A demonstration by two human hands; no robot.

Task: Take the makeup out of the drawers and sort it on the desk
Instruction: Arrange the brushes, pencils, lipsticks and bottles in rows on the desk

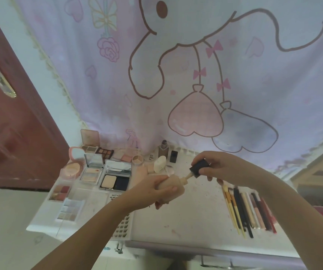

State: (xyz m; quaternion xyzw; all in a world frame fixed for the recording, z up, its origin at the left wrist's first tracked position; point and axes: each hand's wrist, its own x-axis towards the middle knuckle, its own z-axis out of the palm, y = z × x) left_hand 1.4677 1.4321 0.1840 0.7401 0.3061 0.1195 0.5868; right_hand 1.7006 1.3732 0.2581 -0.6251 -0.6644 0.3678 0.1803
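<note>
Above the middle of the white desk, my left hand grips a beige foundation bottle lying on its side. My right hand pinches the bottle's black square cap, which sits just off the neck with a pale stem between them. Open palettes and compacts lie at the desk's left, among them a black-and-cream powder compact and a red blush palette. Brushes and pencils lie in a row at the right.
Small bottles, a white egg-shaped case and a round pink compact stand at the desk's back. A lash tray lies at the front edge. A cartoon curtain hangs behind; a red door is at left.
</note>
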